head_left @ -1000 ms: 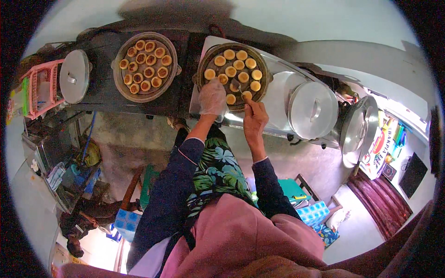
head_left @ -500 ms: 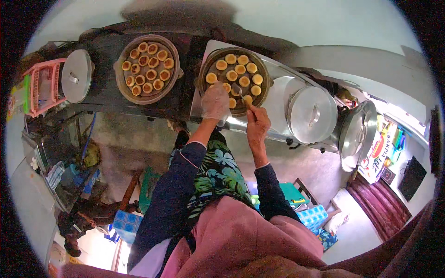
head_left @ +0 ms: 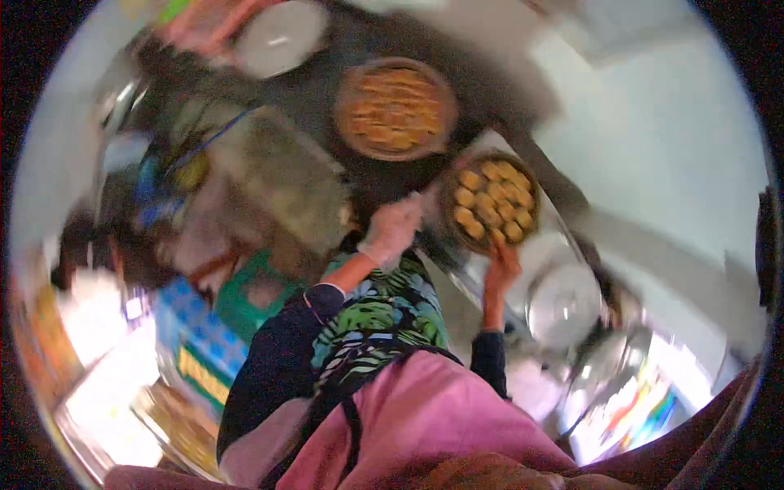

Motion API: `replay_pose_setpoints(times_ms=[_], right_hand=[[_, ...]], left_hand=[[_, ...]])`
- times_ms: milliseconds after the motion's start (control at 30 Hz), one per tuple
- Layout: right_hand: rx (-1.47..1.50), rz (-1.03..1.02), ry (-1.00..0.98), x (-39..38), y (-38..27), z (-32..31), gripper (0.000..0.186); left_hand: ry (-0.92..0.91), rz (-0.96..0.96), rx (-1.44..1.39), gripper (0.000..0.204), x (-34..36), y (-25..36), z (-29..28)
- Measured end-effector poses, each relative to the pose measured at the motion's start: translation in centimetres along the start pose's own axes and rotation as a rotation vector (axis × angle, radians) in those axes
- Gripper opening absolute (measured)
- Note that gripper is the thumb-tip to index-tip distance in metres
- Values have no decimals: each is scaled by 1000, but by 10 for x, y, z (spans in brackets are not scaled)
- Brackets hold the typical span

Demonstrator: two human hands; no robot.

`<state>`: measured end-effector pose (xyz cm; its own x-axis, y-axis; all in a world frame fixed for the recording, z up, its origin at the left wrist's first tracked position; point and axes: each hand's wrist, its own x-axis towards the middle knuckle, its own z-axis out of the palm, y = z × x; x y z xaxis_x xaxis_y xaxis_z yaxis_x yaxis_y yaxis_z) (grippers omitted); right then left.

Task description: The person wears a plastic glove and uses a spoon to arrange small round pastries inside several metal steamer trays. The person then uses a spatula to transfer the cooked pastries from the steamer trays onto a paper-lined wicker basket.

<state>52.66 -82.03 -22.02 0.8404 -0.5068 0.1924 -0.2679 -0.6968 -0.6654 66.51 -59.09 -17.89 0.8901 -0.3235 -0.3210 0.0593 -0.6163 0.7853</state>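
left hand point(head_left: 392, 230): gloved in pale material, raised between the two round pans, fingers loosely curled; blur hides whether it has hold of anything.
right hand point(head_left: 501, 269): bare, at the near rim of the right pan; the grip cannot be made out.
right pan point(head_left: 451, 175): round dark tray of small golden cakes point(head_left: 490, 200) in rows, sitting on a pale metal desk point(head_left: 539, 253).
left pan point(head_left: 349, 131): a second round tray of the same golden cakes, further away on a dark desk point(head_left: 343, 49), well apart from both hands.
lids: one silvery round lid point(head_left: 563, 304) lies just beyond the right hand on the metal desk; another pale round lid point(head_left: 278, 37) rests at the far end of the dark desk.
room: pale wall point(head_left: 670, 147) to the right; grey floor point(head_left: 286, 175) below the desks; green stool point(head_left: 245, 298) and blue-and-yellow packages point(head_left: 196, 351) on the left.
clothing: dark sleeves, leaf-print top point(head_left: 376, 314), pink cloth point(head_left: 425, 425) at the bottom.
sharpness: whole view is smeared by motion.
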Motion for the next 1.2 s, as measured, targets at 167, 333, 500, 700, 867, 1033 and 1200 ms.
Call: replay_pose_setpoints(times_ms=[167,333,500,700,867,1033,1200], right_hand=[[342,115,-156,21,-47,-23,23],[366,-122,-669,40,-95,36,37],[684,-375,-1156,-26,-197,102,26],[542,-363,-1833,-237,-324,109,27],[685,-495,-2263,-452,-366,115,28],[878,-959,-2098,-650,-411,113,19],[947,-1369,-1706,-770,-432,80,20]], left_hand=[[182,174,85,21,-74,-61,-45],[85,-139,172,26,-179,-106,-36],[666,109,-248,31,-298,-129,24],[901,-376,-231,29,-419,-145,74],[1209,-806,-382,29,-537,-124,98],[1838,-932,-598,34,-607,-87,180],[2311,-813,-1438,40,-615,-36,199]])
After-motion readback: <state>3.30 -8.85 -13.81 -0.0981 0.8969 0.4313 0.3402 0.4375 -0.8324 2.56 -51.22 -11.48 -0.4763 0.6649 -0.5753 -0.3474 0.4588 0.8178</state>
